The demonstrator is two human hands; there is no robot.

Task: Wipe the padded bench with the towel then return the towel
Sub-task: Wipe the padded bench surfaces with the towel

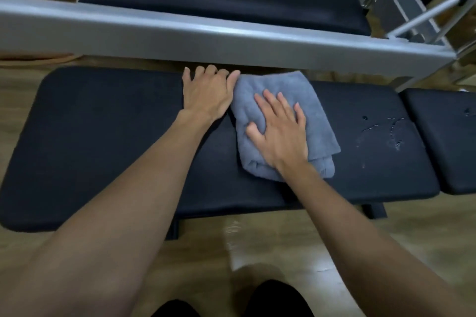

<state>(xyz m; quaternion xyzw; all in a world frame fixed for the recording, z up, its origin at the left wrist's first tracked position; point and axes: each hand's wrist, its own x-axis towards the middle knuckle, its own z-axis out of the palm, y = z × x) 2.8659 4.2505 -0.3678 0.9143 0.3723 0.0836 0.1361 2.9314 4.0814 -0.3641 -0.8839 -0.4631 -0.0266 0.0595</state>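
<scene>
- Left hand (206, 95) is flat on the bench (103, 141), fingers curled over the far edge, not gripping anything, thumb just touching the towel.
- Right hand (280, 131) is spread open, palm down, pressing on the towel (288, 90), no pinch or grab.
- Bench is a long black pad, matte and slightly grainy, with rounded corners. Whole left half is bare, so loads of room that side.
- Towel is grey, fluffy terry, folded into a chunky rough rectangle, sitting mid-bench, its far edge right at the bench's far edge.
- Right of the towel there are shiny wet streaks (386, 134) on the pad, well apart from the cloth.
- Second black pad (443, 141) butts up at the far right with a thin gap between.
- Smooth grey metal rail (180, 36) runs along just beyond the bench's far edge, pretty tight back there.
- Wood-look floor (257, 252) on the near side.
</scene>
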